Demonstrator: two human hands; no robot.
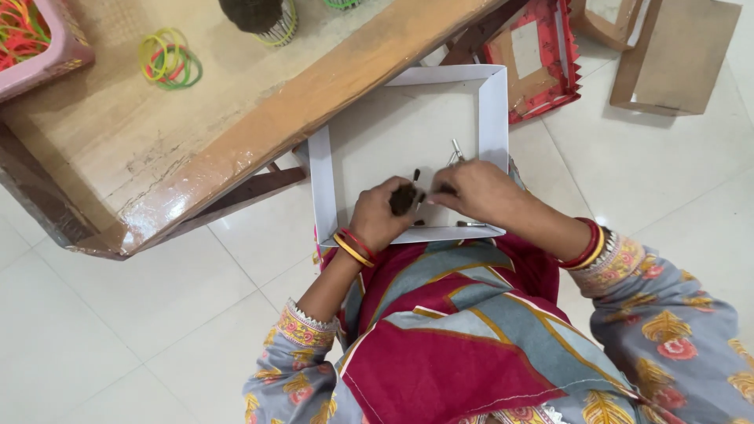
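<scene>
My left hand [381, 213] is closed around a small dark lump [404, 199] held over a shallow white cardboard tray [322, 177] that rests on my lap. My right hand [477, 191] is right beside it, fingers pinched at the lump's right side on something small and dark that I cannot make out. A thin metal tool [456, 151] lies in the tray just beyond my right hand. A second small metal piece [470, 224] lies by the tray's near rim. Both wrists carry red and yellow bangles.
A low wooden table [236, 118] stands to the left with loose coloured bangles [168, 60], a pink basket [47, 47] of more bangles and a dark round object [255, 14]. Red decorated boxes [534, 55] and plain cardboard boxes [675, 55] lie on the white tiled floor.
</scene>
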